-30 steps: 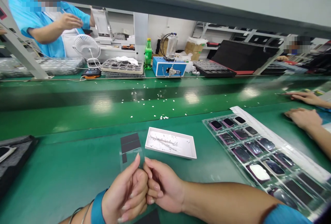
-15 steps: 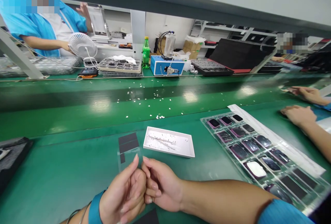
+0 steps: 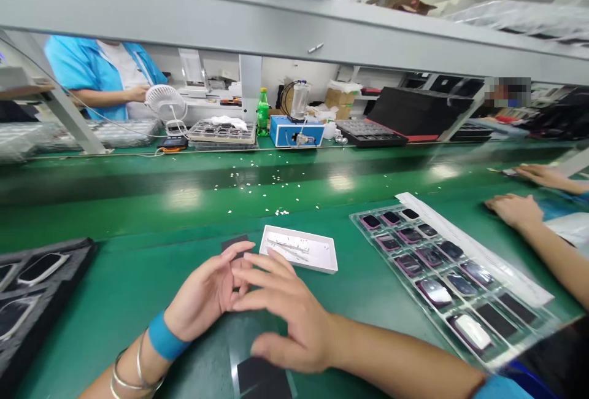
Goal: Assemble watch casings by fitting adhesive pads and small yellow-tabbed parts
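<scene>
Just beyond the hands lies the white box, its long side running left to right, the right end angled slightly closer. The right hand, fingers spread, is nearer it; the left hand, half curled, sits at those fingertips, though whether it pinches anything I can't tell.

Left hand and right hand, the latter spread, above a green desk. Beyond them, a white box containing tweezers; to their right, a clear tray of dark pieces; to their left, a foam tray; below, a black sheet.
</scene>
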Tool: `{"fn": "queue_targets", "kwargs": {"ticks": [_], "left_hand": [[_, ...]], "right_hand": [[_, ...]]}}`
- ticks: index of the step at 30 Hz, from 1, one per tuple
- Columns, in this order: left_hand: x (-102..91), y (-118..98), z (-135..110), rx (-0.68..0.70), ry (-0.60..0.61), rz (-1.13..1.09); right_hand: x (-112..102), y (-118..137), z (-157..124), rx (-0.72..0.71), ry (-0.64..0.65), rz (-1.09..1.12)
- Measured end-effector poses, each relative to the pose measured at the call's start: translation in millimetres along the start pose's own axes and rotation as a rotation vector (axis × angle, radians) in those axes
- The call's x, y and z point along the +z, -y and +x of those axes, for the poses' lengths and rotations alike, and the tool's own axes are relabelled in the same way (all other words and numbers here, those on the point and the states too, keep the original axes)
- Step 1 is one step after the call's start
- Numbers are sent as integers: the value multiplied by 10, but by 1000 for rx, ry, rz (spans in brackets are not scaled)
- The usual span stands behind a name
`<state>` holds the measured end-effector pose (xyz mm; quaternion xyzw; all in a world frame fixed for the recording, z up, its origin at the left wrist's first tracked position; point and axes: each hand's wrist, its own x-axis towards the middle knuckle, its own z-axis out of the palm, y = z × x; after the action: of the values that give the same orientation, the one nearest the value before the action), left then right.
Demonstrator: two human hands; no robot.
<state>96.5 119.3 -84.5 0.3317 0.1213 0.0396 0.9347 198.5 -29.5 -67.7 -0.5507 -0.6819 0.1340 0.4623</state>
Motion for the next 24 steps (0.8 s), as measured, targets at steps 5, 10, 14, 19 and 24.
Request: {"fn": "queue_targets", "kwargs": {"ticks": [5, 10, 14, 19, 24], "left_hand": [[-121, 12, -252, -84, 184, 30], [-164, 45, -346, -93, 223, 131], [-111, 17, -383, -67, 233, 291], [-83, -18, -392, -70, 280, 484], [-132, -14, -341, -53, 381, 530]], "right_hand": [[33, 193, -44, -193, 225, -439], [156, 84, -157, -351, 253, -490], [136, 66, -224, -473, 282, -587], [151, 57, -253, -524, 298, -719], [206, -24, -311, -554, 305, -831]]}}
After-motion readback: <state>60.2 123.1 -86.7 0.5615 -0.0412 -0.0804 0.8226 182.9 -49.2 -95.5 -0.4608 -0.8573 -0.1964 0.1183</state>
